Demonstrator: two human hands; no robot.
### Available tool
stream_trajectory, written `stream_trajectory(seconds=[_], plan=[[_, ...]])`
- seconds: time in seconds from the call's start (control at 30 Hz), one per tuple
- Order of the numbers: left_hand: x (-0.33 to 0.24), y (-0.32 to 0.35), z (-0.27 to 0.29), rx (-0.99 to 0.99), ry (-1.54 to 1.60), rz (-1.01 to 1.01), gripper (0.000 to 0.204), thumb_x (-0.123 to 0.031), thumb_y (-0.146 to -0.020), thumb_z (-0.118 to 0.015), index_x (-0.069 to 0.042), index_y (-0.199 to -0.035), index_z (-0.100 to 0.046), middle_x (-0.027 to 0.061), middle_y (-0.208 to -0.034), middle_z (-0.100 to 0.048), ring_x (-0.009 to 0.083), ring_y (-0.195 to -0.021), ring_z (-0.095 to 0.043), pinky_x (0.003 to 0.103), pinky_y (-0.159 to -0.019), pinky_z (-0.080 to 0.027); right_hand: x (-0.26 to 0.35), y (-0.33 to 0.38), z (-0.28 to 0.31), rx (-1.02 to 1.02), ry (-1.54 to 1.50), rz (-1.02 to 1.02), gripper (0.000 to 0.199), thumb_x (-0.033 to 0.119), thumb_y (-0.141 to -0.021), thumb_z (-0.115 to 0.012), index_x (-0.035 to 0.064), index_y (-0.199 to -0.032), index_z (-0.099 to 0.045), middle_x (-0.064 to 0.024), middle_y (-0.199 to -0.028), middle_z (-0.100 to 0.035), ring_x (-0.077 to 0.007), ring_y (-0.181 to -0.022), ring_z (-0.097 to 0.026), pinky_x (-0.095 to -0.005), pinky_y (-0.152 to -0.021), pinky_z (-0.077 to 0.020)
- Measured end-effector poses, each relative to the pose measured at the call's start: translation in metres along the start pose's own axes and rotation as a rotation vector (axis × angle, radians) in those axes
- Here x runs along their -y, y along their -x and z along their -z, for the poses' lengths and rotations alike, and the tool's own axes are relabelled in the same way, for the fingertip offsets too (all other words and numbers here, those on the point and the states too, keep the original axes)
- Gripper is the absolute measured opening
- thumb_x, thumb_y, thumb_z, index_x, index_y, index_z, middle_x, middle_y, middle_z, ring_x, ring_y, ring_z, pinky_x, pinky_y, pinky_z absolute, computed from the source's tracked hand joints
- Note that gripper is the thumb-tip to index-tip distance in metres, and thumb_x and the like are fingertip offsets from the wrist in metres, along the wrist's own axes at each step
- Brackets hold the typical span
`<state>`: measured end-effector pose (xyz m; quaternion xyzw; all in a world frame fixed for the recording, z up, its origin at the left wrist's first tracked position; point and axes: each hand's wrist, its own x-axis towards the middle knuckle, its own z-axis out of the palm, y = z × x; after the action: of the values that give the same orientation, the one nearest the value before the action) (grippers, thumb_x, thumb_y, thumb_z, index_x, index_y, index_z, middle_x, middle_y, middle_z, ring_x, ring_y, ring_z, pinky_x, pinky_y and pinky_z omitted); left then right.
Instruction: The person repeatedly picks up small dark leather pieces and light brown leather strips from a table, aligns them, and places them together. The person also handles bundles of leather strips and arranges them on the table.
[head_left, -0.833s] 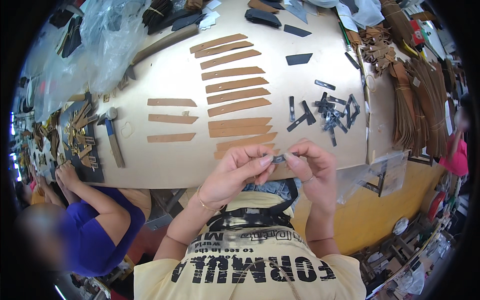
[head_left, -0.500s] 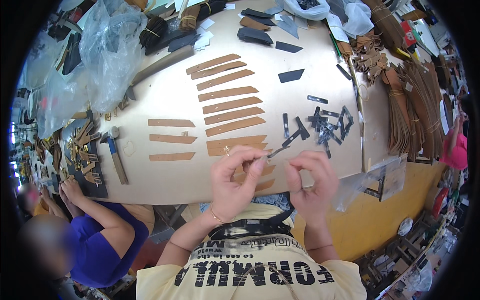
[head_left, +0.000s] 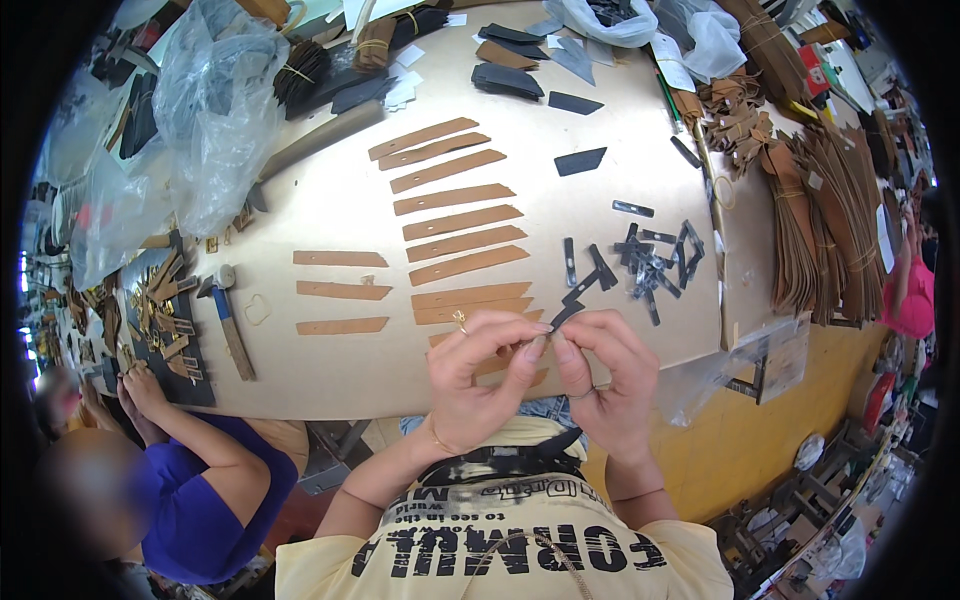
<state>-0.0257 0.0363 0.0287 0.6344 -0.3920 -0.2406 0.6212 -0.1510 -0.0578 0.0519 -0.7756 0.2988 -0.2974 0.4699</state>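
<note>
Close together over the table's near edge, my left hand (head_left: 478, 368) and my right hand (head_left: 612, 378) are both closed in a pinch. Between their fingertips is a small black strip (head_left: 566, 315), partly hidden by the fingers. Just beyond lies a loose pile of similar black strips (head_left: 648, 262), several with a small hole or slot. Left of the pile, tan leather strips (head_left: 464, 218) with slanted ends lie in a column. The nearest of these are partly covered by my left hand. A shorter row of tan strips (head_left: 342, 291) lies further left.
A blue-handled hammer (head_left: 232, 325) lies at the left, near a co-worker's hands (head_left: 142, 388) and brass-coloured fittings (head_left: 165, 310). Clear plastic bags (head_left: 215, 110) and dark leather pieces (head_left: 507, 80) sit at the back. Brown strap bundles (head_left: 825, 225) are stacked on the right.
My right hand has moved left to meet the left hand, and its fingertips now pinch at the black strip. The strip has come slightly nearer to me.
</note>
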Motion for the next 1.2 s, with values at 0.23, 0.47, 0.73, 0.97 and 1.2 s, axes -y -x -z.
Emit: stream_trajectory(seconds=[0.23, 0.47, 0.73, 0.97, 1.2], plan=[[-0.001, -0.002, -0.003, 0.053, 0.025, -0.052, 0.026, 0.002, -0.087, -0.069, -0.001, -0.112, -0.073, 0.0097, -0.097, -0.07, 0.0142, -0.079, -0.067, 0.026, -0.071, -0.055, -0.002, -0.001, -0.001, -0.052, 0.051, -0.013, 0.012, 0.003, -0.088, -0.071, 0.0001, -0.1, -0.07, -0.0101, -0.093, -0.066, -0.024, -0.079, -0.064, -0.0311, -0.071, -0.0504], [0.008, -0.004, -0.009, 0.046, -0.029, -0.016, 0.031, 0.002, -0.091, -0.064, -0.001, -0.121, -0.07, 0.0124, -0.104, -0.067, 0.0133, -0.076, -0.064, 0.026, -0.068, -0.053, -0.004, -0.004, 0.0, 0.001, 0.336, 0.092, 0.013, 0.006, -0.087, -0.07, 0.0051, -0.1, -0.069, -0.0074, -0.093, -0.066, -0.024, -0.081, -0.061, -0.0346, -0.073, -0.0455], [0.005, -0.011, -0.006, 0.165, 0.022, 0.022, 0.033, 0.003, -0.092, -0.057, 0.0, -0.124, -0.068, 0.0099, -0.096, -0.062, 0.0111, -0.074, -0.057, 0.024, -0.063, -0.049, -0.004, -0.008, 0.009, 0.077, 0.464, 0.175, 0.013, 0.009, -0.087, -0.071, 0.0045, -0.099, -0.068, -0.0077, -0.094, -0.066, -0.0261, -0.083, -0.06, -0.0361, -0.074, -0.0451], [0.006, -0.013, -0.007, 0.183, 0.014, 0.006, 0.035, 0.003, -0.091, -0.057, 0.001, -0.124, -0.067, 0.0106, -0.095, -0.061, 0.0121, -0.072, -0.057, 0.024, -0.062, -0.049, -0.004, -0.01, 0.011, 0.071, 0.439, 0.162, 0.012, 0.007, -0.088, -0.069, 0.0035, -0.099, -0.067, -0.008, -0.094, -0.066, -0.0271, -0.084, -0.06, -0.0371, -0.077, -0.0433], [0.009, -0.015, -0.009, 0.188, 0.006, 0.016, 0.035, 0.002, -0.091, -0.058, 0.001, -0.124, -0.067, 0.0116, -0.094, -0.061, 0.014, -0.071, -0.059, 0.026, -0.061, -0.05, -0.005, -0.01, 0.012, 0.138, 0.466, 0.158, 0.013, 0.008, -0.089, -0.067, 0.003, -0.102, -0.067, -0.009, -0.096, -0.065, -0.0275, -0.088, -0.06, -0.0407, -0.084, -0.043]])
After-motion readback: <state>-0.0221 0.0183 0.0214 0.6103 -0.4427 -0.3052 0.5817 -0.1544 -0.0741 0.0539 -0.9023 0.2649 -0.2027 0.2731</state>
